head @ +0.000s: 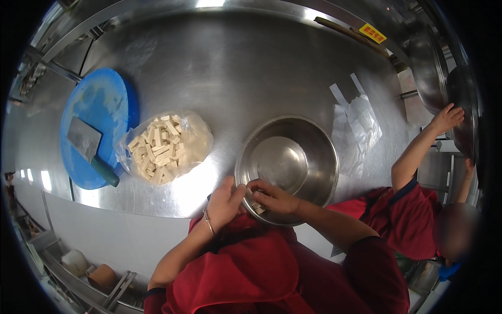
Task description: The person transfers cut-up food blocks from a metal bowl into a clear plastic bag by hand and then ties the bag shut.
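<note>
My right hand [277, 199] is curled over the near left rim of a stainless steel bowl [321, 172], with a few pale strips [257, 208] at its fingers. They look like tofu strips. At the outside of that same rim is my left hand [224, 201], a bracelet on its wrist; its fingertips almost meet the right hand's, and its grip is partly hidden. Left of the bowl lies an open clear plastic bag [198, 129] holding a heap of similar pale strips [159, 149]. The visible floor of the bowl is bare metal.
A cleaver [85, 137] with a green handle lies on a round blue chopping board [104, 94] at left. Crumpled white plastic bags [355, 129] lie on the steel table [235, 70], right of the bowl. Close on my right, another person [411, 219] reaches toward large metal pans [462, 114].
</note>
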A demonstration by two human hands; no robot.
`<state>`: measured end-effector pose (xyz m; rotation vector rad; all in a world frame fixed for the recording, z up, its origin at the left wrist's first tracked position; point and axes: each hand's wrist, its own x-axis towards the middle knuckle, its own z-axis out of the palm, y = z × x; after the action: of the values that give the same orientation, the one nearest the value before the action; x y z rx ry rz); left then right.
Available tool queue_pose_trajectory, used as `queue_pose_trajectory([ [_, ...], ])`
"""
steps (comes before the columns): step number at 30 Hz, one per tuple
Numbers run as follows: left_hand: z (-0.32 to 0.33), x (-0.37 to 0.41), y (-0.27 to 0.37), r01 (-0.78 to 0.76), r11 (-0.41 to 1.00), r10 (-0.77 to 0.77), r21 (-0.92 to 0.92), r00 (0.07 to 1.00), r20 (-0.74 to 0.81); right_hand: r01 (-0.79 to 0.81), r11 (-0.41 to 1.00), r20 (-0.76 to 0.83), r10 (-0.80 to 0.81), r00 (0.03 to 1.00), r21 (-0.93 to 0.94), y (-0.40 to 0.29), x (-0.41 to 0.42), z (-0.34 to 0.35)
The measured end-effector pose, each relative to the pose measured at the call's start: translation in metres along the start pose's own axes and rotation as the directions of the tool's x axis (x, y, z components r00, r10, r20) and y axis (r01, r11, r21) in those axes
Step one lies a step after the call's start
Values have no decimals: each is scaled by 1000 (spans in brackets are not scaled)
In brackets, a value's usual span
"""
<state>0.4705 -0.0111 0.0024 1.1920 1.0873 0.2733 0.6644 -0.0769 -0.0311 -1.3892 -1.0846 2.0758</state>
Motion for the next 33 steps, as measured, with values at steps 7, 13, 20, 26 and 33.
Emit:
queue_pose_trajectory([
  [7,-1,-1,0,86,964,-76,-253,996,50,170,960,40,-165,985,-223,-14,-8,-2],
  [13,0,3,3,132,944,-117,-301,991,67,181,915,12,-189,982,-360,-23,-14,4],
  [20,1,4,4,139,928,-119,-347,990,78,-18,987,39,12,999,157,-11,-3,-10],
  [26,2,4,2,141,918,-118,-371,989,84,126,971,66,-142,988,205,-7,8,-11],
  [33,-5,-3,14,212,922,-186,-323,976,109,-6,922,26,-5,1000,387,-22,0,-21],
])
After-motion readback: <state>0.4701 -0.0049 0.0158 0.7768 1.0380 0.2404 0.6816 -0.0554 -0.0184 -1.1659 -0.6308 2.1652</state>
